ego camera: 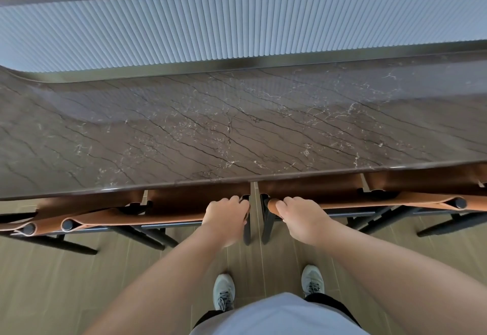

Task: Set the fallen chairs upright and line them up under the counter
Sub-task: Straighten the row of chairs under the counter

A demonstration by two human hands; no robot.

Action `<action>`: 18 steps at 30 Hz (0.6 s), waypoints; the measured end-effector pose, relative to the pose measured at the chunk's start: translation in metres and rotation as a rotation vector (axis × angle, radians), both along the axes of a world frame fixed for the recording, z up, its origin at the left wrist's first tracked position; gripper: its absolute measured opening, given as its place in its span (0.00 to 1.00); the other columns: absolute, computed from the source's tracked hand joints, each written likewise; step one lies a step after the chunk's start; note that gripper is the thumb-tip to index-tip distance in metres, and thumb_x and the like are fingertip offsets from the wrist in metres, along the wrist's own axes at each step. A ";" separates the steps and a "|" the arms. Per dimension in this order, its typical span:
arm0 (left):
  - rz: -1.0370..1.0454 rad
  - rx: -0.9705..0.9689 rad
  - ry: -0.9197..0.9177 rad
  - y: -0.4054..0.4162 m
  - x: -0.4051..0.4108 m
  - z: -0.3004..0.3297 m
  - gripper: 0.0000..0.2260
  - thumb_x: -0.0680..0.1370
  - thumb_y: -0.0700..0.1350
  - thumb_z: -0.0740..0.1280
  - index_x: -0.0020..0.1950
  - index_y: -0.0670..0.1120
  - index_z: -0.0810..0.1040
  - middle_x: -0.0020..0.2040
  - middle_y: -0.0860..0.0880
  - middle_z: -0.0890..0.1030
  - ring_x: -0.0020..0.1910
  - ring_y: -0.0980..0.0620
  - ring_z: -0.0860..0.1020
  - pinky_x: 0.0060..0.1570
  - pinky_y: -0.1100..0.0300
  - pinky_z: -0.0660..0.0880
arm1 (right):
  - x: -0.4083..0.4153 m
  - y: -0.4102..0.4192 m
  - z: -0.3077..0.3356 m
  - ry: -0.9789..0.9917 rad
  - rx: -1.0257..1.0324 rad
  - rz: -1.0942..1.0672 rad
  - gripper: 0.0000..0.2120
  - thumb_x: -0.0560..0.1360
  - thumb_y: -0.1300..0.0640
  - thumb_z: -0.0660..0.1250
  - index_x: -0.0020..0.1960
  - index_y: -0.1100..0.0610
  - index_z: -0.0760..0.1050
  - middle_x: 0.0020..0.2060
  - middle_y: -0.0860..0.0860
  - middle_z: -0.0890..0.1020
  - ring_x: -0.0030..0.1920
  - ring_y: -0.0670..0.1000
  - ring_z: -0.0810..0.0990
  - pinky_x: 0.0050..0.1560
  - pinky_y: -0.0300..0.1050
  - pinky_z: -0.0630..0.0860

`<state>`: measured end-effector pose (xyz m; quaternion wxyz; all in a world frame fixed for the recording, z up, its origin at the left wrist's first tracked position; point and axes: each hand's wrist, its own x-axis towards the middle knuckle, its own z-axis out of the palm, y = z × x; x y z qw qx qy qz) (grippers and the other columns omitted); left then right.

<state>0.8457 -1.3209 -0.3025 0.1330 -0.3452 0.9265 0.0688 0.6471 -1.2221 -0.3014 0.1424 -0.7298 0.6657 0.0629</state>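
Several chairs with tan leather backs and black frames stand upright, side by side, tucked under the brown marble counter [237, 129]. My left hand [226, 218] grips the right end of the backrest of the chair [137, 218] left of centre. My right hand [300, 216] grips the left end of the backrest of the chair [369, 202] right of centre. A narrow gap separates these two chairs. Another chair [15, 225] shows at the far left edge and one more chair [474, 200] at the far right. The seats are hidden under the counter top.
Behind the counter runs a white ribbed panel [237, 23] with a darker ledge above it. The floor [79, 282] is light wood planks. My feet in pale sneakers [224, 291] stand just behind the chairs' black legs.
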 end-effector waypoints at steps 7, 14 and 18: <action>0.052 -0.003 0.001 0.001 -0.006 -0.001 0.11 0.79 0.52 0.63 0.59 0.51 0.70 0.50 0.49 0.74 0.47 0.46 0.77 0.35 0.53 0.64 | 0.002 -0.004 0.003 -0.006 -0.007 0.003 0.13 0.73 0.63 0.67 0.57 0.57 0.72 0.47 0.53 0.78 0.45 0.55 0.79 0.38 0.48 0.73; 0.103 -0.021 -0.018 0.007 -0.009 0.003 0.11 0.80 0.51 0.63 0.61 0.52 0.69 0.50 0.49 0.75 0.46 0.46 0.77 0.37 0.53 0.65 | 0.002 -0.007 0.007 -0.022 -0.016 0.016 0.15 0.73 0.64 0.67 0.59 0.57 0.72 0.48 0.53 0.79 0.46 0.55 0.79 0.43 0.50 0.79; 0.118 -0.014 -0.028 0.008 -0.009 0.005 0.11 0.80 0.51 0.63 0.61 0.52 0.69 0.50 0.49 0.74 0.45 0.47 0.75 0.37 0.53 0.64 | 0.000 -0.007 0.006 0.006 -0.009 0.041 0.16 0.72 0.64 0.68 0.59 0.57 0.72 0.47 0.53 0.79 0.46 0.56 0.79 0.41 0.49 0.77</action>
